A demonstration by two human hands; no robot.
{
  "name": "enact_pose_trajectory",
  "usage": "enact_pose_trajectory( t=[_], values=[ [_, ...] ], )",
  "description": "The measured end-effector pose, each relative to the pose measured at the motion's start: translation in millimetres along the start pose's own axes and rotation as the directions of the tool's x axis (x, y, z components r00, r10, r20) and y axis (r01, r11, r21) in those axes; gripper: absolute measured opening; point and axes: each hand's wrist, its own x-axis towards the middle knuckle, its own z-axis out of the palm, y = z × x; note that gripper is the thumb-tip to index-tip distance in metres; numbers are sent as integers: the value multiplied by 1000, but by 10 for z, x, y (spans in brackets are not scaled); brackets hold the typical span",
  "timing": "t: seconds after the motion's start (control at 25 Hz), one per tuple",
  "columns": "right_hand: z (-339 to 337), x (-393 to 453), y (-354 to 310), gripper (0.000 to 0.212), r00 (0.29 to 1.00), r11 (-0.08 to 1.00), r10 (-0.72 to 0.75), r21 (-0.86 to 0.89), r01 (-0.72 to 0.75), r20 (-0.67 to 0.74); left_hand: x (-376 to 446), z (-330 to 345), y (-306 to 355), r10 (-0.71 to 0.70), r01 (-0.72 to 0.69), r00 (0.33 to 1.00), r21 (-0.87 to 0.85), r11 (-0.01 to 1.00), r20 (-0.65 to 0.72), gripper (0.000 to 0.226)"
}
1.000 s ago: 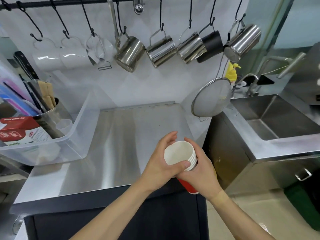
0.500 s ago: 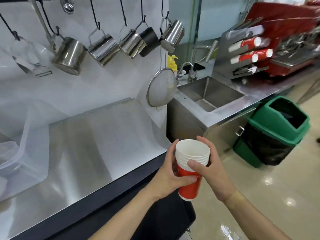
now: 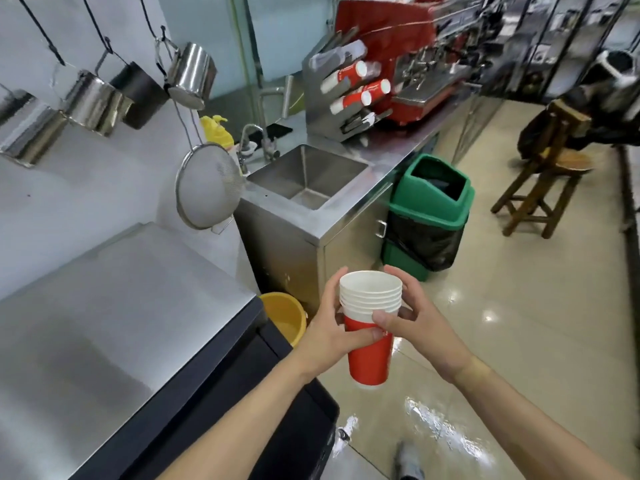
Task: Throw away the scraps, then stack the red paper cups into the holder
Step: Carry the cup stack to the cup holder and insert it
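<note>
A nested stack of red paper cups with white rims and insides stands upright in both my hands, in mid-air beyond the counter's end. My left hand wraps its left side. My right hand grips the right side, thumb across the front. The metal cup holder stands far back on the steel counter past the sink, with several red cups lying in its slots. A green trash bin with a black liner stands open on the floor below it.
A steel worktop lies at my left. A sink sits in a steel cabinet ahead, with a hanging sieve and metal jugs on the wall. A yellow bucket stands on the floor; wooden stools stand at right.
The view has swung right from the worktop toward the sink, bin and cup holder. The cup stack has left the counter edge and is over the floor, still held in both hands.
</note>
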Motion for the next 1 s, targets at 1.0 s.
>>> enact_pose_trajectory(
  t=[1.0],
  values=[
    [-2473,2063,108,80,992,997,62,48,-67,108,2799,1207,16,-65,72,988,44,996,-140,95]
  ],
)
